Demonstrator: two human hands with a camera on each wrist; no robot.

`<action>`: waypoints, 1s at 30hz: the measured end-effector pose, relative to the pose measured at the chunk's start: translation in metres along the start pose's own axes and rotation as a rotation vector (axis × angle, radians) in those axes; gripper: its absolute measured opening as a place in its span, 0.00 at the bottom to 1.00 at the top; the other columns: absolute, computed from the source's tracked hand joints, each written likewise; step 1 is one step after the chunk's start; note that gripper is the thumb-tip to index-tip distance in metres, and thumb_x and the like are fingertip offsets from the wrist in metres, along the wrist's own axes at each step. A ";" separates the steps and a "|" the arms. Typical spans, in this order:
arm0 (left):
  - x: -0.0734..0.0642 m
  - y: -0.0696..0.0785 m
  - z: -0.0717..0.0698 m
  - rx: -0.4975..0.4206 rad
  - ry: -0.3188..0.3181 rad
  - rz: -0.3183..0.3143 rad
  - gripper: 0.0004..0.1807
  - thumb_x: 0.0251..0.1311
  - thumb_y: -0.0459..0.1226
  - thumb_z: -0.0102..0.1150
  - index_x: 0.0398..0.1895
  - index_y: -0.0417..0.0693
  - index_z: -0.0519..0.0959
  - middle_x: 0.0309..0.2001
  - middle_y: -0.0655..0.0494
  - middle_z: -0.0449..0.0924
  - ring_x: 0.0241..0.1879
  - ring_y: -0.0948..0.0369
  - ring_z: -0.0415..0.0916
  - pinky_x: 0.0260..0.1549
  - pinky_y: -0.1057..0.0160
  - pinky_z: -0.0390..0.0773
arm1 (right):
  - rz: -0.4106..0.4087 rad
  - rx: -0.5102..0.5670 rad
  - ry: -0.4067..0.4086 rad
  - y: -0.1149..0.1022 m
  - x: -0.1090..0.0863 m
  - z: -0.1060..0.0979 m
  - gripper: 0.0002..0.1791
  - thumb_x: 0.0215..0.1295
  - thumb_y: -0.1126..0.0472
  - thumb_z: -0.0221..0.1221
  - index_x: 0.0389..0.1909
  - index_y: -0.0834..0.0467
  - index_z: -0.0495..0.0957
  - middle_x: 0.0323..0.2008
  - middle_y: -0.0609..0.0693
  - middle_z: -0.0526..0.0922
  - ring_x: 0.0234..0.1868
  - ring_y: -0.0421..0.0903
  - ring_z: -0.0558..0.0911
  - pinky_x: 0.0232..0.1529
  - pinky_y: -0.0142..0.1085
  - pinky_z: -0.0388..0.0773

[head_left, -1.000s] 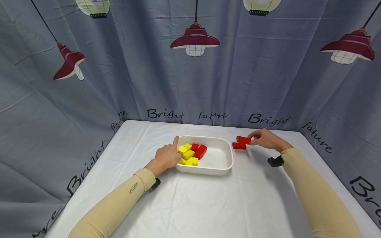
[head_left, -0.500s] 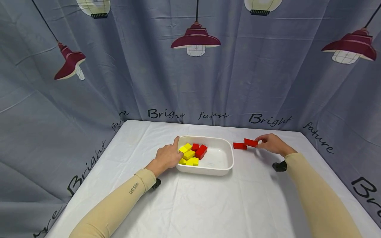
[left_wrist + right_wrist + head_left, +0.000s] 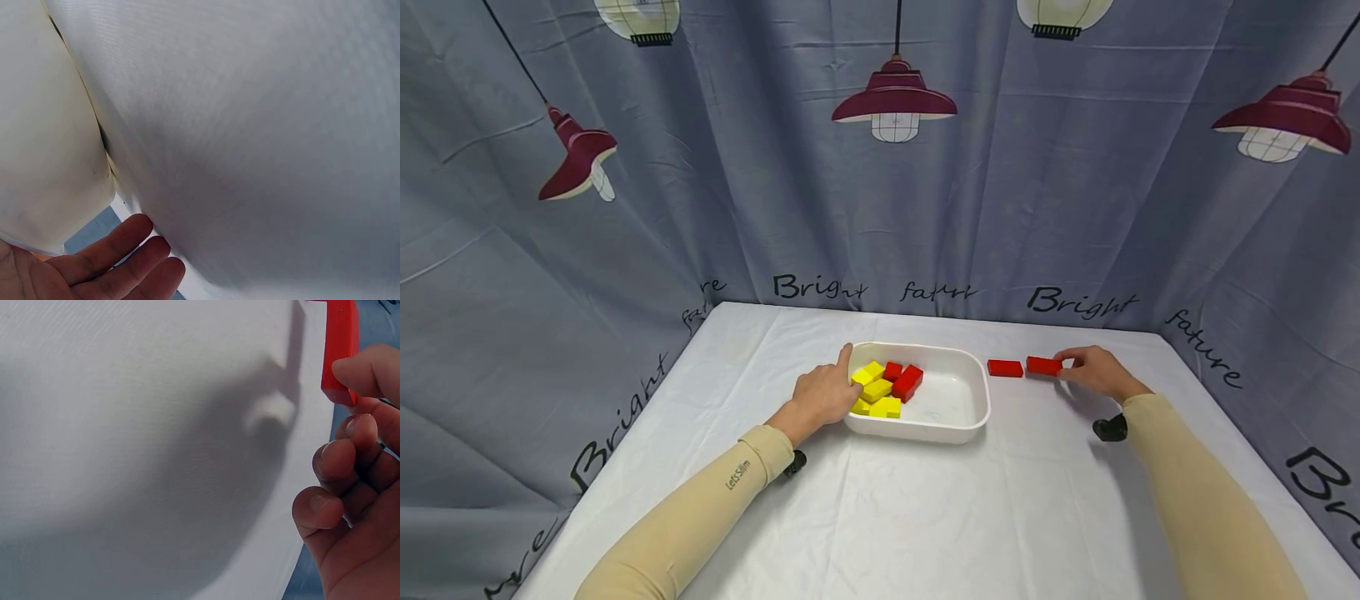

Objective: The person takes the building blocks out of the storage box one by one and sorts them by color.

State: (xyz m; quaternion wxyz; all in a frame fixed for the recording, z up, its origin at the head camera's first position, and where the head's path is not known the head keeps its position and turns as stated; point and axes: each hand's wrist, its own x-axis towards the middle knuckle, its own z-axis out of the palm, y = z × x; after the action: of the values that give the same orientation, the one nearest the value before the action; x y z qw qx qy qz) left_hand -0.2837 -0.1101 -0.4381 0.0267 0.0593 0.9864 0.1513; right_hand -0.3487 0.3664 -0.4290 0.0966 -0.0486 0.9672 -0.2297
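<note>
My right hand (image 3: 1097, 372) pinches one end of a red rectangular block (image 3: 1043, 367) between thumb and fingers. In the right wrist view this block (image 3: 339, 344) stands out from the thumb, while the other fingers curl loosely below. Just left of it, a second red block (image 3: 1005, 368) lies on the table, with a small gap between the two. My left hand (image 3: 823, 393) holds the left end of a white plastic tray (image 3: 947, 432), its thumb over the rim. In the left wrist view several fingers (image 3: 125, 256) lie outside and below the tray wall (image 3: 50, 137).
Inside the tray, several yellow blocks (image 3: 876, 389) and red blocks (image 3: 907, 383) lie at the left; its right part shows bare floor. A white cloth covers the table (image 3: 940, 517). A grey printed curtain (image 3: 790, 208) hangs behind the far edge.
My right hand has moved the red block rightward and slightly nearer, from behind the second red block to a place in line on its right. The left hand and tray have stayed put.
</note>
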 end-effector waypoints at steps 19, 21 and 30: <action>0.000 0.001 0.000 -0.007 0.005 0.001 0.42 0.66 0.50 0.46 0.81 0.51 0.47 0.56 0.44 0.82 0.45 0.52 0.81 0.37 0.51 0.79 | 0.008 -0.019 0.002 0.011 0.004 0.014 0.25 0.68 0.59 0.58 0.63 0.67 0.74 0.33 0.57 0.75 0.33 0.50 0.72 0.32 0.38 0.68; 0.000 0.000 0.000 -0.006 0.006 0.003 0.42 0.66 0.50 0.46 0.81 0.51 0.47 0.56 0.44 0.82 0.45 0.52 0.81 0.37 0.51 0.80 | 0.010 -0.020 0.003 0.011 0.005 0.015 0.25 0.69 0.59 0.58 0.63 0.67 0.73 0.33 0.57 0.75 0.34 0.50 0.72 0.33 0.38 0.68; 0.001 -0.001 0.000 0.005 0.002 -0.001 0.43 0.64 0.49 0.46 0.81 0.51 0.47 0.53 0.44 0.83 0.44 0.52 0.81 0.35 0.50 0.79 | 0.035 -0.001 -0.003 0.008 0.001 0.016 0.26 0.69 0.59 0.58 0.64 0.66 0.72 0.38 0.60 0.76 0.37 0.53 0.73 0.36 0.39 0.72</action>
State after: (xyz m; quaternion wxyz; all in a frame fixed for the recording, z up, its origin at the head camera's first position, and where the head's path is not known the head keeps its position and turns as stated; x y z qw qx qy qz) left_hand -0.2848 -0.1105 -0.4384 0.0258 0.0585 0.9868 0.1488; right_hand -0.3467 0.3665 -0.4471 0.1021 -0.0321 0.9679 -0.2272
